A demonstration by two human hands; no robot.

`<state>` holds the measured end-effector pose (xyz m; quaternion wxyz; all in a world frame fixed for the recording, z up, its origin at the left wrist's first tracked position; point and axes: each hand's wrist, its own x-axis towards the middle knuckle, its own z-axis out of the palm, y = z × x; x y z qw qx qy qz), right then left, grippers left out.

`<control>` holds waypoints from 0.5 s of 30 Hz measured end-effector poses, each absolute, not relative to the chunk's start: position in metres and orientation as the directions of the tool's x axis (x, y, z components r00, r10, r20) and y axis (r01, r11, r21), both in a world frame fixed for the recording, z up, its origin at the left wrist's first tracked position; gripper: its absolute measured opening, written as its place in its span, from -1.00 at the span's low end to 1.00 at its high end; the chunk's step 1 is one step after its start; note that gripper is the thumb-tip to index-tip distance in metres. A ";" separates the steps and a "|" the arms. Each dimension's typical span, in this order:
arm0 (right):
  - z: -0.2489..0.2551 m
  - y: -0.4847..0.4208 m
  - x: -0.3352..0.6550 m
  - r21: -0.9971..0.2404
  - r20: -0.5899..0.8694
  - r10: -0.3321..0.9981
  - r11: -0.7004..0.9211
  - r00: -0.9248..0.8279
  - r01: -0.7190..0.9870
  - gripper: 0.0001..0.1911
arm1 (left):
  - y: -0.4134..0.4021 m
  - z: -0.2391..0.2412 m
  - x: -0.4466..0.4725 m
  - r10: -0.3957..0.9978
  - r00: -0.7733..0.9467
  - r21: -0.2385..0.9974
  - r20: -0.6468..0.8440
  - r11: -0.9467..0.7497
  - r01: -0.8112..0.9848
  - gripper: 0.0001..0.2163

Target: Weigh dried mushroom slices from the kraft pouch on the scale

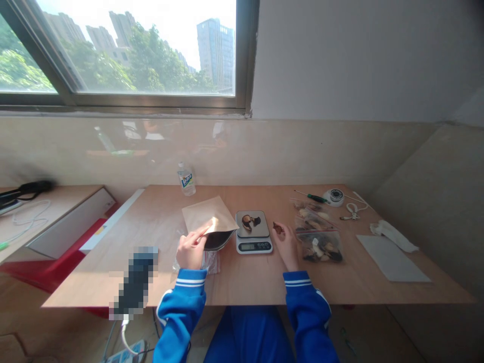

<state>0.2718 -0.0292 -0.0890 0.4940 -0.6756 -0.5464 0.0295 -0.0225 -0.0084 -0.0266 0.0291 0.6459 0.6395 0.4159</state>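
My left hand (191, 250) grips the edge of a brown paper bag (208, 214), whose dark mouth gapes toward me. Just right of the bag, a white digital kitchen scale (239, 248) carries dried mushroom pieces (248, 223) on its plate; its display is too small to read. In the fingertips of my right hand (288, 248), beside the scale, is another dried mushroom piece (278, 228). Clear zip bags (321, 246) of dried mushrooms lie right of that hand. Under my left hand and the paper bag are clear plastic bags (212, 263), partly hidden.
A clear bottle (186, 179) stands at the back. At the back right are a screwdriver (316, 198), a white dome camera (334, 197) and its cable. A white sheet (393, 258) with a crumpled cloth (394, 235) lies right; a blurred-out phone (135, 282) lies front left.
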 end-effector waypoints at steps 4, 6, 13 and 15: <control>-0.063 -0.021 0.240 -0.688 0.519 0.788 0.155 0.331 0.709 -0.63 | -0.005 -0.022 -0.024 0.830 -0.231 0.614 0.509 -0.162 0.772 -0.83; -0.047 -0.030 0.219 -0.694 0.512 0.812 0.201 0.279 0.691 -0.68 | -0.004 -0.021 -0.026 0.821 -0.236 0.623 0.520 -0.177 0.762 -0.82; -0.018 -0.064 0.129 -0.733 0.398 0.893 0.447 -0.209 0.513 -0.66 | -0.009 -0.024 -0.025 0.853 -0.206 0.643 0.480 -0.182 0.744 -0.82; -0.022 -0.050 0.107 -0.676 0.335 0.913 0.404 -0.230 0.617 -0.60 | -0.012 -0.025 -0.024 0.848 -0.203 0.634 0.490 -0.187 0.750 -0.82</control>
